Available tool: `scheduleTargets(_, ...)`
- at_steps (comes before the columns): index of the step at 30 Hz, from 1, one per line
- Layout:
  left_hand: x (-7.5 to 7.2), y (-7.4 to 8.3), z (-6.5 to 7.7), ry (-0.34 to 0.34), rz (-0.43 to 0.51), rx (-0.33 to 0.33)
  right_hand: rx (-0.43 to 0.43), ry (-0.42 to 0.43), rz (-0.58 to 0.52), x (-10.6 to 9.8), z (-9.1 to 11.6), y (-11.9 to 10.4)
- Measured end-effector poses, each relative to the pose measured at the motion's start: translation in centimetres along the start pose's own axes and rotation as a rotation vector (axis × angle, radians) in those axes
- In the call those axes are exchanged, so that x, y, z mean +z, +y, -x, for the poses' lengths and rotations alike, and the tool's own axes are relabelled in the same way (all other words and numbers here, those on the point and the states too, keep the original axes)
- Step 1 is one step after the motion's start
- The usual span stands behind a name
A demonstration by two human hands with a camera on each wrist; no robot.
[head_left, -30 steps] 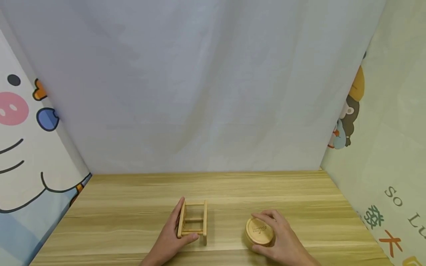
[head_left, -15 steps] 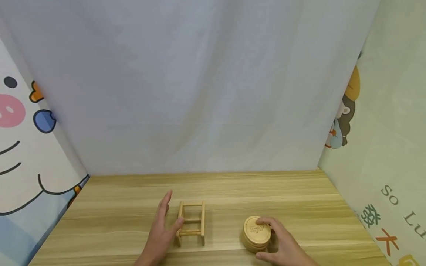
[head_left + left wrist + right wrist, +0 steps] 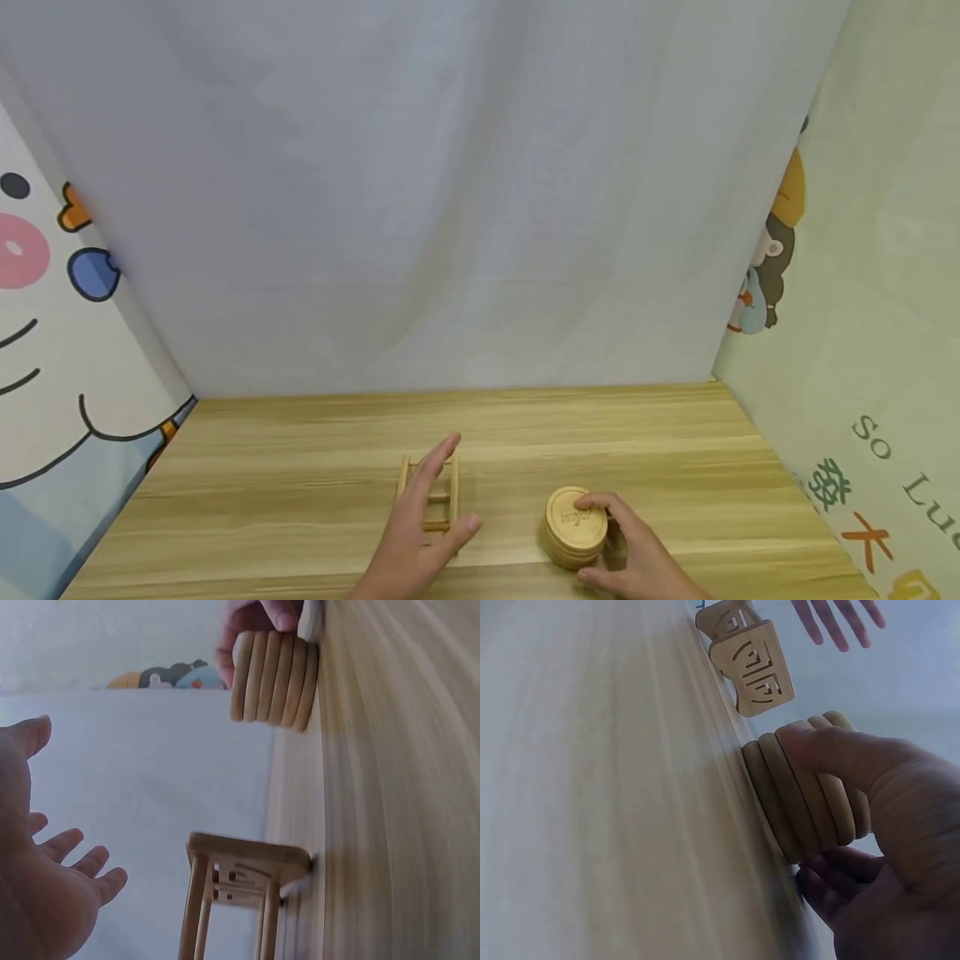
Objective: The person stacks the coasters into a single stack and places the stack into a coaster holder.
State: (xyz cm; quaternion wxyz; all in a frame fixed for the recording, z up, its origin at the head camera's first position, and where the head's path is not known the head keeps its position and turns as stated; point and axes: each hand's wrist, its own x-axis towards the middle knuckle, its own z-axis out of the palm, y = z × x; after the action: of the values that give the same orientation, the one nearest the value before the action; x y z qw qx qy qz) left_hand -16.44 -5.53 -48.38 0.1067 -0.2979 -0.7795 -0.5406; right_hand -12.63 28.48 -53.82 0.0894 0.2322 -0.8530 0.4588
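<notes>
A stack of several round wooden coasters [image 3: 574, 525] stands upright on the table, its top one engraved. My right hand [image 3: 636, 550] grips the stack from the right, thumb low at its near side and a fingertip over the top rim. In the right wrist view the thumb lies along the side of the coasters [image 3: 810, 799], with other fingers curled at the opposite side. To the left is a wooden coaster rack [image 3: 453, 492] with dowel bars and cut-out end panels. My left hand [image 3: 416, 529], fingers spread, is over the rack and partly covers it; nothing is in its grasp.
The wood-grain table [image 3: 300, 467] runs back to a pale grey cloth [image 3: 450, 208]. A cartoon-printed sheet [image 3: 90, 358] hangs on the left, and another printed sheet [image 3: 862, 250] on the right. Between the rack and the stack is a hand-wide gap.
My left hand lets go of the rack, draws off to the left, then comes back over it to the right. The rack now stands on the table. My right hand stays at the coasters.
</notes>
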Motion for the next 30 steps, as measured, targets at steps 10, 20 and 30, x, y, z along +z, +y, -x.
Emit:
scheduleTargets(10,4.4,1.4,-0.6,-0.294,0.131,-0.096,-0.027,-0.004,0.013,0.3,0.0,0.7)
scheduleTargets(20,8.4,-0.3,-0.2,-0.333,0.192,-0.227,-0.014,-0.034,0.005,0.4,-0.1,0.8)
scheduleTargets(30,9.7,-1.3,-1.1,-0.3,0.28,-0.36,-0.034,-0.026,-0.001,0.3,0.1,0.9)
